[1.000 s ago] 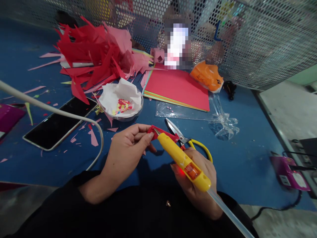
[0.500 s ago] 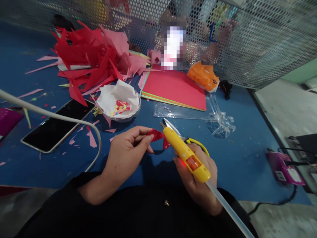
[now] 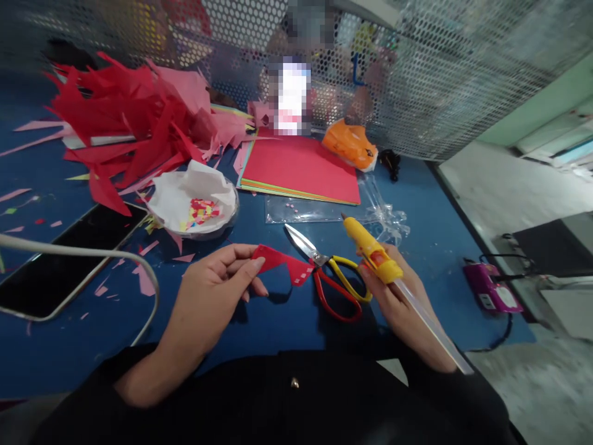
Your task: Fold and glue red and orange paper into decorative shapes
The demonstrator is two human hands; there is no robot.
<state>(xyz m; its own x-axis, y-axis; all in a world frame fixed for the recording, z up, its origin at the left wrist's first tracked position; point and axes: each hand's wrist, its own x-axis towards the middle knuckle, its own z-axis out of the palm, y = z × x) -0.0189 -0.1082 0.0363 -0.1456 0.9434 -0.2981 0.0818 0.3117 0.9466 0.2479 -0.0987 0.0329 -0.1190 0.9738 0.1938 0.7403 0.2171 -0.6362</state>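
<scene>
My left hand (image 3: 217,284) pinches a small folded strip of red paper (image 3: 282,261) between thumb and fingers. Pale little squares show on the strip's right end. Wrapped round a yellow hot glue gun (image 3: 373,250) is my right hand (image 3: 403,296); a clear glue stick (image 3: 435,324) juts from its back. The gun's nozzle points up and away, apart from the paper. Between my hands lie scissors (image 3: 319,258) with one red and one yellow handle, blades partly parted on the blue table (image 3: 278,327).
Red and pink paper scraps (image 3: 134,111) pile at the back left. A paper-lined bowl (image 3: 231,213) holds tiny paper bits. Coloured sheets (image 3: 301,170), an orange packet (image 3: 352,145), a dark phone (image 3: 69,259), a white cable (image 3: 92,250) and a perforated metal screen (image 3: 393,80) surround the work.
My right hand has drawn the glue gun away from the red paper, to the right and up. The scissors now show fully. The whole view has shifted.
</scene>
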